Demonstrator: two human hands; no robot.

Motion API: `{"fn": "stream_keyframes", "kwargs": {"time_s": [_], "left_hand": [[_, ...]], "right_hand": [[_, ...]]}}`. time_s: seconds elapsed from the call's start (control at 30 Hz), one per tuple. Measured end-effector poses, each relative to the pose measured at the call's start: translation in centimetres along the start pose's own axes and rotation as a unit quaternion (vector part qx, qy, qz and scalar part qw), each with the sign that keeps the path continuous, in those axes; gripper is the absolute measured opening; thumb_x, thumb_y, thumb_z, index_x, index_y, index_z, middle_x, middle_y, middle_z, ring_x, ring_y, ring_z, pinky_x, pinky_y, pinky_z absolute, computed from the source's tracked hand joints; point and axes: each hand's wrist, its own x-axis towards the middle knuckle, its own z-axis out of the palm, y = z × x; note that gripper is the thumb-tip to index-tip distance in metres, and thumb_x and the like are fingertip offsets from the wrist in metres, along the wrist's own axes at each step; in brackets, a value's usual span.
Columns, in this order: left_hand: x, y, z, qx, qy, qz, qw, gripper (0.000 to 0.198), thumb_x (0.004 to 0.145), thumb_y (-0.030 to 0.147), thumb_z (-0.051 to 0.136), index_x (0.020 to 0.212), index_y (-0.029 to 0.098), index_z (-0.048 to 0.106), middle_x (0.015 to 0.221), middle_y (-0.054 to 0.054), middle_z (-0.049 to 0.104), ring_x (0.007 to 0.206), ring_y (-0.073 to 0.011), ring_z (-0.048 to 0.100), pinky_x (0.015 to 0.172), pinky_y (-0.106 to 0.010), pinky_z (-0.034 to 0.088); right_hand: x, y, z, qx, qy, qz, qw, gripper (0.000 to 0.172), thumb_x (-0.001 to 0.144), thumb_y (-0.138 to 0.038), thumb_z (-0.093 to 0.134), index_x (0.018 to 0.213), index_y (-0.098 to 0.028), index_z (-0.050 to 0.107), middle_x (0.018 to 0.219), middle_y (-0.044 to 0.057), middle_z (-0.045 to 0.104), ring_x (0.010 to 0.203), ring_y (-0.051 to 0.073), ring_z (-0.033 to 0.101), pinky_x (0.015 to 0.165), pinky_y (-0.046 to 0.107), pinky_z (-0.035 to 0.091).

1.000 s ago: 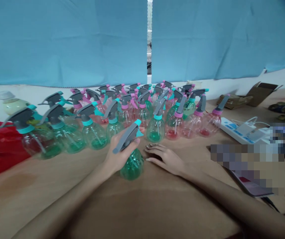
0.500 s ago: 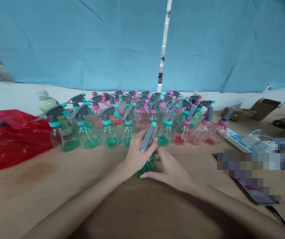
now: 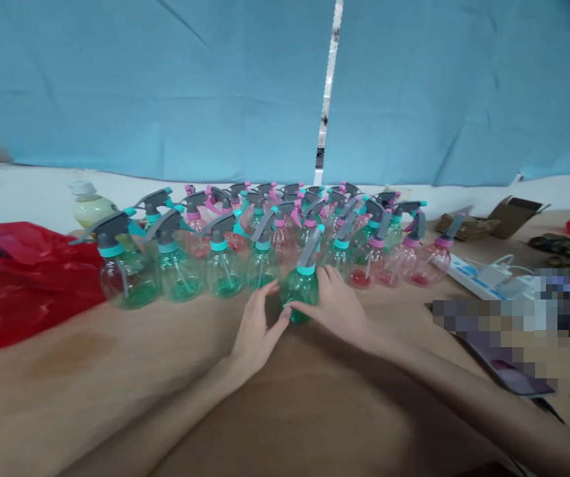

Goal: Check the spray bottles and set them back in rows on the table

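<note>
A green spray bottle [image 3: 301, 291] with a grey and turquoise trigger head stands upright on the wooden table [image 3: 166, 377], in front of the rows of bottles. My right hand [image 3: 337, 305] is wrapped round its right side, thumb across the front. On its left, my left hand [image 3: 258, 328] has thumb and fingers apart, its fingertips near the bottle. Behind stand several more spray bottles: a green one [image 3: 225, 271] and others like it at the left and middle, pink ones [image 3: 364, 265] at the right.
A red plastic bag [image 3: 31, 285] lies at the left, with a capped bottle [image 3: 91, 205] behind it. At the right are a power strip [image 3: 478, 281], a phone [image 3: 523, 377] with a cable and an open cardboard box [image 3: 516, 215].
The green bottle has moved away from me, closer to the row. My left hand has let go of its trigger head and dropped to the left; my right hand has moved forward with the bottle.
</note>
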Motion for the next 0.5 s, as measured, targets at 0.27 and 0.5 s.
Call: {"fn": "stream_keyframes", "kwargs": {"time_s": [0.27, 0.5], "left_hand": [[-0.4, -0.5, 0.5, 0.127, -0.034, 0.08, 0.988, 0.029, 0.087, 0.018, 0.048, 0.116, 0.022, 0.045, 0.114, -0.008, 0.056, 0.107, -0.0244, 0.055, 0.09, -0.042, 0.045], [-0.5, -0.4, 0.9, 0.233, -0.085, 0.157, 0.956, 0.027, 0.084, 0.013, 0.046, 0.11, 0.019, 0.049, 0.108, -0.009, 0.058, 0.1, -0.0263, 0.057, 0.083, -0.043, 0.046]], "right_hand": [[3.6, 0.3, 0.9, -0.03, 0.004, 0.055, 0.998, 0.075, 0.068, -0.055, 0.07, 0.121, -0.008, 0.045, 0.113, 0.021, 0.058, 0.108, 0.037, 0.055, 0.079, 0.046, 0.051], [5.7, 0.1, 0.7, -0.023, -0.009, 0.091, 0.996, 0.083, 0.064, -0.048, 0.077, 0.125, -0.005, 0.042, 0.116, 0.023, 0.059, 0.108, 0.037, 0.058, 0.077, 0.045, 0.052]]}}
